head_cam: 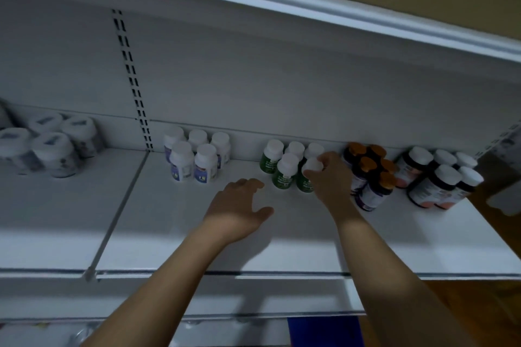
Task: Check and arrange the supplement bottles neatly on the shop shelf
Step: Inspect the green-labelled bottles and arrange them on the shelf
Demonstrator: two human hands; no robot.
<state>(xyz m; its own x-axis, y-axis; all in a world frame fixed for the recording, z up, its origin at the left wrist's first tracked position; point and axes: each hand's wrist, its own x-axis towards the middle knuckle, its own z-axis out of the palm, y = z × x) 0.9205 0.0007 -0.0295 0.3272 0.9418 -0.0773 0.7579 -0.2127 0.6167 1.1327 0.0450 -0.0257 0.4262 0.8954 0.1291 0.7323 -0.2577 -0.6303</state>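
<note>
The right grip (329, 177), a bare hand, has fingers and thumb curled round the white cap of the front-right green bottle (305, 185); this bottle is upright, its base level w/ its neighbour's, but I cannot tell if it fully rests on the shelf (197, 248). It belongs to a group of green bottles (284, 173), 3 at the back and 2 in front, close together near the back panel (253, 79).

The left grip (239, 204) is open, fingers relaxed and a bit spread, holding nothing; it hangs over bare shelf just left of the green group, not touching a bottle.

To the right, just beside the right wrist, are dark bottles w/ orange caps (372, 177), tight together; further right, dark bottles w/ white caps (439, 180) and pinkish labels.

To the left, well apart from the green ones, are 5 white bottles (194, 162) w/ blue-purple labels, also 3 behind and 2 in front. Past the slotted upright (132, 79), on the next shelf section, are wider white-lidded jars (53, 146), too blurred to read.

An upper shelf (282, 0) runs above.
</note>
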